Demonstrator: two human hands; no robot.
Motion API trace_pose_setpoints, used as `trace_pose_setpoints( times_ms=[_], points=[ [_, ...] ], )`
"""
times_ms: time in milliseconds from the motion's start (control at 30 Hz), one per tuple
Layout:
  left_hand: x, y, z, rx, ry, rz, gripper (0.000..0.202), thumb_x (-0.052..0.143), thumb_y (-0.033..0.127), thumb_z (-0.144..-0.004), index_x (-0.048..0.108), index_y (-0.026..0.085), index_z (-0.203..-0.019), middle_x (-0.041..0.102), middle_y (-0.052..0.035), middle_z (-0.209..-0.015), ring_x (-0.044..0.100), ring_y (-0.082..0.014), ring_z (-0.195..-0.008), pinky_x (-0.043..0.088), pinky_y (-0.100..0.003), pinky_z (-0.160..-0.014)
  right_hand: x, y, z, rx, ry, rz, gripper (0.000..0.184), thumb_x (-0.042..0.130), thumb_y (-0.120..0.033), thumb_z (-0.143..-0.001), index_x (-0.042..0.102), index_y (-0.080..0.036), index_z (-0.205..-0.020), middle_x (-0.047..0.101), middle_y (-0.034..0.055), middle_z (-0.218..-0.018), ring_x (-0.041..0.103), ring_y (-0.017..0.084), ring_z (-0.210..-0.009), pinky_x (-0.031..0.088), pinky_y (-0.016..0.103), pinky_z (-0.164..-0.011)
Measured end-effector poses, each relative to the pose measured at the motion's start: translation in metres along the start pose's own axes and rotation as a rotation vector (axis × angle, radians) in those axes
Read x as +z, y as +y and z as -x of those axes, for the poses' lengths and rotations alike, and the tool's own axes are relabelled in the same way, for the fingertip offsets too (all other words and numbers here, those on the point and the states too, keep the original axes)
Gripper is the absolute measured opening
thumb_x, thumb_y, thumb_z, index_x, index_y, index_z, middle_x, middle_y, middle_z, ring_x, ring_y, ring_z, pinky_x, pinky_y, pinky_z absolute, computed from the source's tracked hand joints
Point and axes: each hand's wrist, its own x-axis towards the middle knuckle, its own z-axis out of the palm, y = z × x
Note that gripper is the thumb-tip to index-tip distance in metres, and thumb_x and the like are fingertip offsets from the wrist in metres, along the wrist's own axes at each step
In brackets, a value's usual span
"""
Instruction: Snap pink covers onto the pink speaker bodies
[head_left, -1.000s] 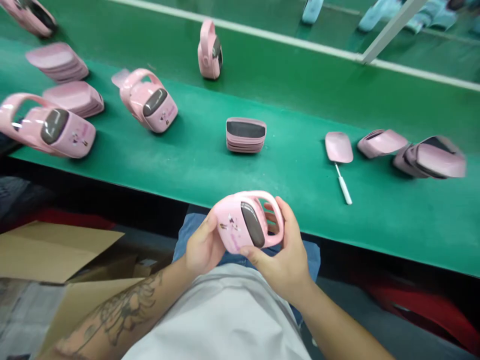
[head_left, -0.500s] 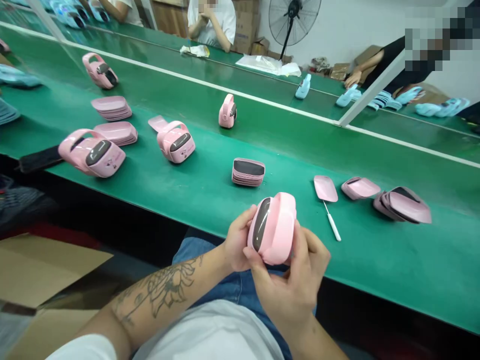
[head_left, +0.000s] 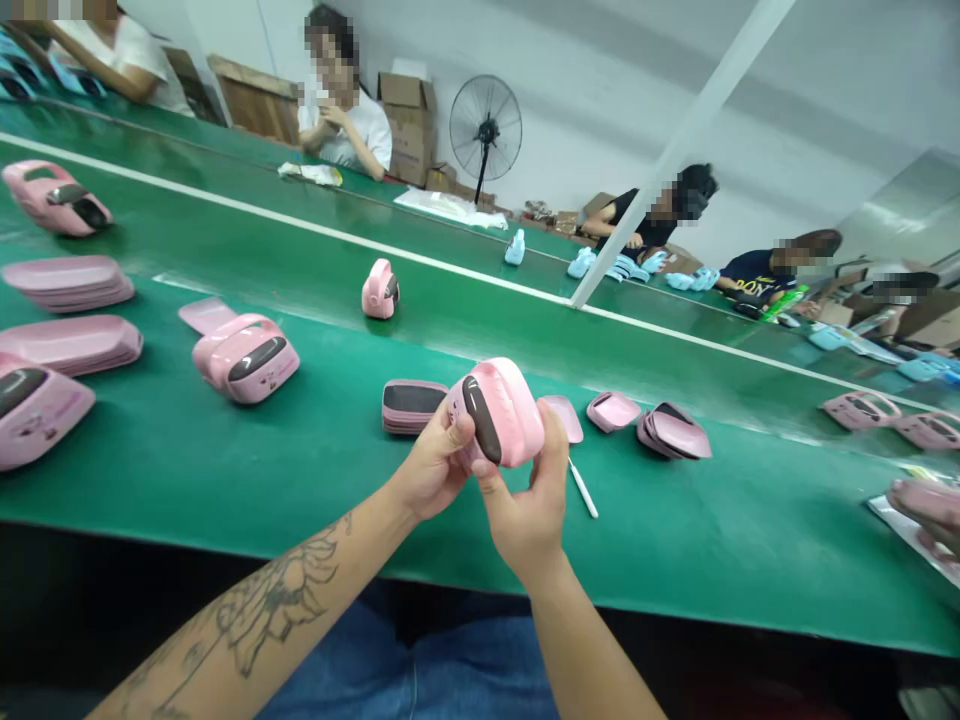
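Note:
Both my hands grip a pink plastic housing [head_left: 517, 415] with a handle and a dark glossy window, held tilted above the green table. My left hand [head_left: 439, 465] is closed on its left end, thumb near the dark window. My right hand [head_left: 529, 495] is wrapped round its right side. Just behind the left hand lies a stack of pink panels with a dark top [head_left: 412, 405]. Partly hidden by my right hand, a single pink panel [head_left: 568, 418] lies near a white-handled screwdriver [head_left: 583, 490].
Further pink housings stand at left [head_left: 247, 358] and farther back [head_left: 381, 290]. Stacked pink covers [head_left: 71, 342] lie at far left, and more pink panels [head_left: 673, 432] at right. A post [head_left: 600, 270] rises from the table's divider. People sit across the table beside light-blue parts.
My hands have lifted the pink housing forward over the table and turned it slightly. The view has tilted up, showing more of the room and the table's right side.

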Motion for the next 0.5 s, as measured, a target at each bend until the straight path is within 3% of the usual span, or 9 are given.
trace_pose_setpoints(
  times_ms=[100,267,367,500],
  points=[
    [0.008,0.016,-0.031,0.207,0.023,-0.198,0.087,0.092,0.069,-0.072,0.062,0.024,-0.14,0.075,-0.0078,-0.127,0.071,-0.0249,-0.118,0.055,-0.033,-0.1,0.015,0.015,-0.035,0.127,-0.059,-0.171,0.087,0.07,-0.056,-0.097,0.027,-0.022,-0.164,0.046,0.0236,-0.165,0.046,0.039,-0.156,0.044,0.067,-0.123],
    [-0.006,0.055,-0.081,0.444,0.156,-0.546,0.073,0.06,0.083,-0.092,0.076,0.017,-0.118,0.079,-0.0094,-0.112,0.07,-0.0253,-0.108,0.053,-0.033,-0.092,0.038,0.036,-0.074,-0.066,-0.051,-0.28,0.079,0.07,-0.049,-0.096,0.034,-0.021,-0.161,0.05,0.0229,-0.161,0.055,0.038,-0.149,0.049,0.061,-0.121],
    [-0.018,0.071,-0.09,0.5,0.103,-0.678,0.083,0.047,0.087,-0.095,0.082,0.014,-0.112,0.081,-0.0121,-0.108,0.071,-0.0277,-0.101,0.052,-0.033,-0.086,0.048,0.041,-0.074,-0.17,-0.037,-0.222,0.077,0.073,-0.043,-0.093,0.038,-0.024,-0.159,0.055,0.0197,-0.155,0.06,0.037,-0.143,0.052,0.059,-0.118],
    [-0.027,0.072,-0.083,0.445,-0.035,-0.661,0.096,0.038,0.092,-0.093,0.08,0.012,-0.126,0.081,-0.013,-0.1,0.071,-0.0258,-0.085,0.052,-0.033,-0.075,0.053,0.039,-0.062,-0.267,-0.016,-0.11,0.081,0.074,-0.04,-0.091,0.035,-0.025,-0.161,0.057,0.0199,-0.149,0.063,0.038,-0.137,0.057,0.06,-0.112]
  ],
)
